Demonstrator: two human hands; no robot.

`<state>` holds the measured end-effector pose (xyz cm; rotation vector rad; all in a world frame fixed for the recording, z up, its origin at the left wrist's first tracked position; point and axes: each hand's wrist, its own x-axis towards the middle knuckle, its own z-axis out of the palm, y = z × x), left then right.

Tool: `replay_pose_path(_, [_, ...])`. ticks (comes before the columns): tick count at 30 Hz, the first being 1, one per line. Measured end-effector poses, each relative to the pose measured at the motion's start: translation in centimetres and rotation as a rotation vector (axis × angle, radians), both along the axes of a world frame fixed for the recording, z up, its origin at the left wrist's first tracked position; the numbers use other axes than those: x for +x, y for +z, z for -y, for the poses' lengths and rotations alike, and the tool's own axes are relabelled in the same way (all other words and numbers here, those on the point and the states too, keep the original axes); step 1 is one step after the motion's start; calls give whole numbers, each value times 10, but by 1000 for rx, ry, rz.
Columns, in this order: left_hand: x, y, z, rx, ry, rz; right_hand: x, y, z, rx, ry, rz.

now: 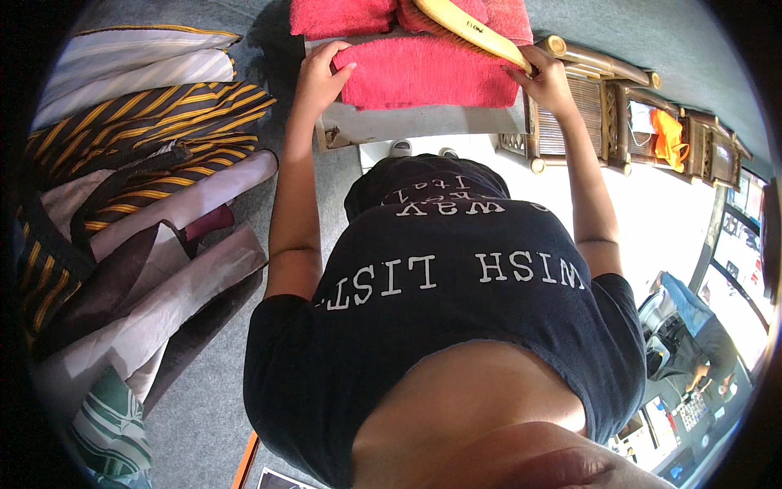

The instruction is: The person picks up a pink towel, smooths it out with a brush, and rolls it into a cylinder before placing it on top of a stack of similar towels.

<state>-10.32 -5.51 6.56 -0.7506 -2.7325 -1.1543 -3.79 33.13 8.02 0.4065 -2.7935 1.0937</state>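
A folded red towel lies across a grey-topped surface in front of me. My left hand grips its left end, thumb toward me and fingers over the far side. At the opposite end is my right hand, with the handle end of a long, curved yellow brush between thumb and fingers. The same hand touches the towel's right corner. The brush slants away to the far left, dark bristles along its lower edge, and runs beyond the top of the view.
More red towels sit just behind. On the left, rolled and draped fabrics, striped and plain, cover much of the floor. Bamboo furniture stands at right, an orange cloth on it. Another person is at a desk, lower right.
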Motion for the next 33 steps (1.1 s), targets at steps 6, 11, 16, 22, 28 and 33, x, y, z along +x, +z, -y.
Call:
replay_pose_path(6, [7,-3,-1,9,19,-124,3,-4,2,-32,7,-149])
replay_pose_path(11, [35,5,3,38,-19,-116,28,-3,10,-68,16,-135])
replay_pose_path(16, [62,-5,9,20,7,-92,63,-22,8,68,11,-142])
replay_pose_path(22, [78,-28,10,-125,17,-162,88,-45,9,345,126,-59])
replay_pose_path(28, [85,-10,6,-215,37,-209,99,-37,20,125,-4,28])
replay_pose_path(33, [82,-2,-22,-165,157,-195,111,-19,43,-27,-146,148])
